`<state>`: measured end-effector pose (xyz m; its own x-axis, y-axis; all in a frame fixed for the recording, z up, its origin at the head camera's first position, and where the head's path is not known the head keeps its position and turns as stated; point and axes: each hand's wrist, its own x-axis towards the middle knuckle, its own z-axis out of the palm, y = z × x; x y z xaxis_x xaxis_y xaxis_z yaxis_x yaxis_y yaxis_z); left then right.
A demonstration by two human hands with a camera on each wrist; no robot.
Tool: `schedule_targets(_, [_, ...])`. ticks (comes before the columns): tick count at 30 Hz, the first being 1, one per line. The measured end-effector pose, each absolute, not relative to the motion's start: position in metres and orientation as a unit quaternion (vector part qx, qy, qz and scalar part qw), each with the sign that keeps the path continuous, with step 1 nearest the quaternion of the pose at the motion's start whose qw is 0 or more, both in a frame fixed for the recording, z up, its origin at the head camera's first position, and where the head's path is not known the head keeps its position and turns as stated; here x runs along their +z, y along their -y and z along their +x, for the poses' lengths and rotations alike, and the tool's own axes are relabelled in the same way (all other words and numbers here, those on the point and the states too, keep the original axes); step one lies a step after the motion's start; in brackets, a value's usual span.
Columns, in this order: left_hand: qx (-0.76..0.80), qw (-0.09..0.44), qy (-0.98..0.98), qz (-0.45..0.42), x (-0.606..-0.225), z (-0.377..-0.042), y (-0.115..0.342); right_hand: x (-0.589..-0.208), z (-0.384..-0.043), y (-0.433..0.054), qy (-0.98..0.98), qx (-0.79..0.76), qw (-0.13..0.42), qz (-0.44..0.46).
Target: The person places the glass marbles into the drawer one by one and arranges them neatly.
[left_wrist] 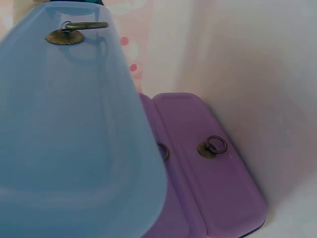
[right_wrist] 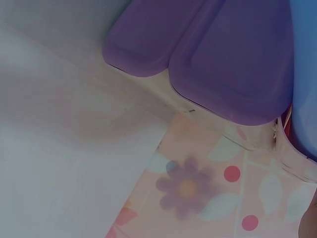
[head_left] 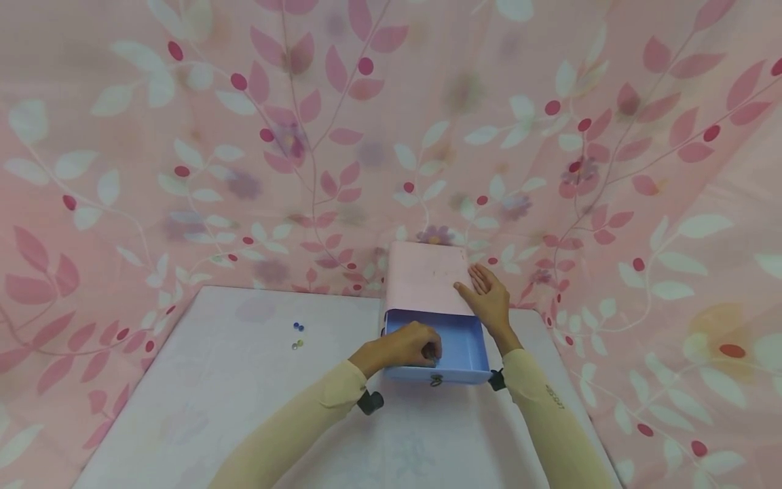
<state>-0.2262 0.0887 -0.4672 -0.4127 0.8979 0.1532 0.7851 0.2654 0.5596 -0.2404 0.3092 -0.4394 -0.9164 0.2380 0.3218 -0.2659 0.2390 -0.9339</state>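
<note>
Blue drawer (head_left: 461,375) — purple drawers (left_wrist: 198,129) below; pieces (head_left: 296,325) leftward

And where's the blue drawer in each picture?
Head: the blue drawer is right of centre, below the middle, with the left hand in it.
Left wrist: the drawer fills most of the left side.
Right wrist: only a strip shows, upper right edge.
Shared landmark: the pink patterned cloth.

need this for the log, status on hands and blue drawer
Left hand inside blue drawer, grip unclear. Right hand against pink cabinet. Drawer open, partly hidden by left hand.
</note>
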Motion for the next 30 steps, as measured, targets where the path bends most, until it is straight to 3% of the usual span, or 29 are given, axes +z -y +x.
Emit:
schedule_targets(11, [0.368,0.104,-0.769,0.512,-0.462,-0.223,-0.076,-0.461,-0.255,-0.319,0.770,0.602,0.211,0.002])
schedule_targets(30, [0.520,0.108,-0.708,0.466,-0.469,-0.211,-0.029,-0.434,-0.233,-0.307,0.777,0.600,0.190,0.001])
